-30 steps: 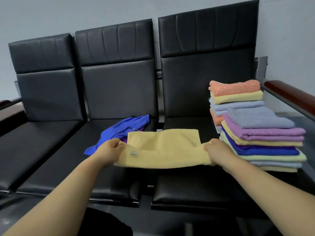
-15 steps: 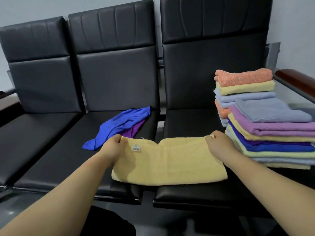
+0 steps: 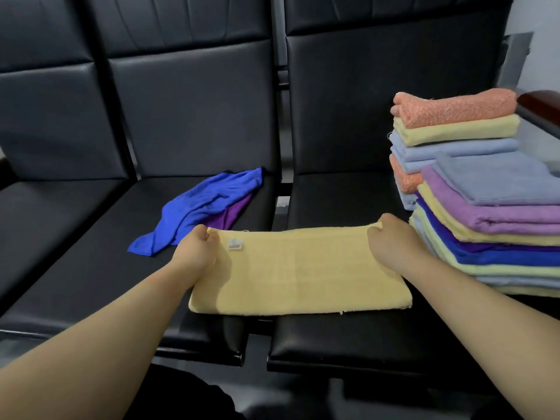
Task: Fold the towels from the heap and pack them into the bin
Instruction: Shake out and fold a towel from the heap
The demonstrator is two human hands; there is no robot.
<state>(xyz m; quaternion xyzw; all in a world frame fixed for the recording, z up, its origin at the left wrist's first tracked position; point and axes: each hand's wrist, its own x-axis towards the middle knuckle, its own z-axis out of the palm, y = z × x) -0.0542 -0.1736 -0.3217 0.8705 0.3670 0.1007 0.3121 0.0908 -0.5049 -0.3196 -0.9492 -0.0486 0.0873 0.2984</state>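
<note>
A yellow towel (image 3: 303,271), folded into a flat rectangle, lies across the gap between the middle and right black seats. My left hand (image 3: 195,248) pinches its far left corner beside a small white label. My right hand (image 3: 391,241) grips the far right corner. Behind the left hand lies a crumpled blue towel (image 3: 206,204) with a purple towel (image 3: 230,215) partly under it. No bin shows in the head view.
Two stacks of folded towels stand on the right seat: a rear stack (image 3: 451,128) topped by an orange one, and a front stack (image 3: 497,228) topped by a grey-blue one. A wooden armrest (image 3: 542,106) is at the far right. The left seat (image 3: 45,213) holds nothing.
Both hands carried the towel's lifted edge forward and down, so the towel now lies flat and folded on the seats. The view has tilted down and closer.
</note>
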